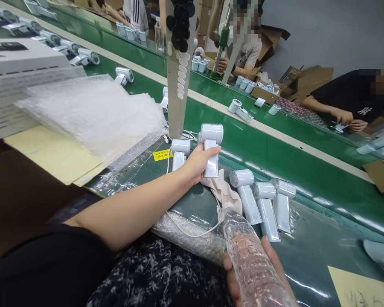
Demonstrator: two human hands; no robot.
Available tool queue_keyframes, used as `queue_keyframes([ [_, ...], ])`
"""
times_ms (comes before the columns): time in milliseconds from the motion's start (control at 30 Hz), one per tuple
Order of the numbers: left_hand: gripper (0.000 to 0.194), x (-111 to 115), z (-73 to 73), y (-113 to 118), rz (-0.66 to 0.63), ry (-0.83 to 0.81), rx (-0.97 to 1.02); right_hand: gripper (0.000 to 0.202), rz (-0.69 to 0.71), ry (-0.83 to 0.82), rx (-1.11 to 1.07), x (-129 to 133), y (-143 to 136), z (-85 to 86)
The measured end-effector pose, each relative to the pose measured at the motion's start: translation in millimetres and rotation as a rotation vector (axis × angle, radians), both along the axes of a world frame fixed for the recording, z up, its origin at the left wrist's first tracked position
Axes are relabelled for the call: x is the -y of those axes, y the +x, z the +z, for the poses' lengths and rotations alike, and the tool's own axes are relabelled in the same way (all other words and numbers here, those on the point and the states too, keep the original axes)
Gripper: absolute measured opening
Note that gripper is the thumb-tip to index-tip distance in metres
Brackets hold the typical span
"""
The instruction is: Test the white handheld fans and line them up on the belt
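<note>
The left hand (196,165) grips a white handheld device (211,158) by its rectangular handle; the thumb lies across the handle and the fingers are wrapped behind it. The device is upright above the near edge of the conveyor (275,158), with its cylindrical head uppermost. The right hand (274,258) is closed around a ribbed, clear plastic bottle (240,233), with the thumb on one side and fingertips on the other; the bottle points away from the wearer, and its neck end overlaps a pale cloth (226,192) in view. The cloth extends from below the left hand to the bottle neck; whether the left hand touches the cloth cannot be determined. Three similar units (266,209) lie side by side to the right of the cloth, on the desk (313,251), heads toward the conveyor. One further unit (179,154) is located just left of the left hand, beside a yellow label (162,155). A white cable (192,236) curves across the desk and over a roll of bubble wrap (192,245) at the near edge. Stacked bubble-wrap sheets (96,111) lie farther left, next to a metal post (177,85).
</note>
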State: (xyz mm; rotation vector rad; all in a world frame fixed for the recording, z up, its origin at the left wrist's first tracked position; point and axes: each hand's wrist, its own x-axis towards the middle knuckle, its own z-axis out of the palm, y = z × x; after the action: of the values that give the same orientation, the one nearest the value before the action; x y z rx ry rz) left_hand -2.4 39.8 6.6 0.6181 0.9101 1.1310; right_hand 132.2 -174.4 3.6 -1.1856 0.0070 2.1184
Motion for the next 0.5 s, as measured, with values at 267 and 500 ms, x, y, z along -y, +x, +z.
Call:
queue_keyframes([
  [267, 0.025, 4, 1.8, 0, -0.060, -0.050, 0.029, 0.087, -0.026, 0.008, 0.061, -1, 2, -1.1],
  [500, 0.020, 7, 5.3, -1, -0.060, -0.065, 0.041, 0.074, 0.035, 0.098, 0.249, -7, 9, 5.6],
])
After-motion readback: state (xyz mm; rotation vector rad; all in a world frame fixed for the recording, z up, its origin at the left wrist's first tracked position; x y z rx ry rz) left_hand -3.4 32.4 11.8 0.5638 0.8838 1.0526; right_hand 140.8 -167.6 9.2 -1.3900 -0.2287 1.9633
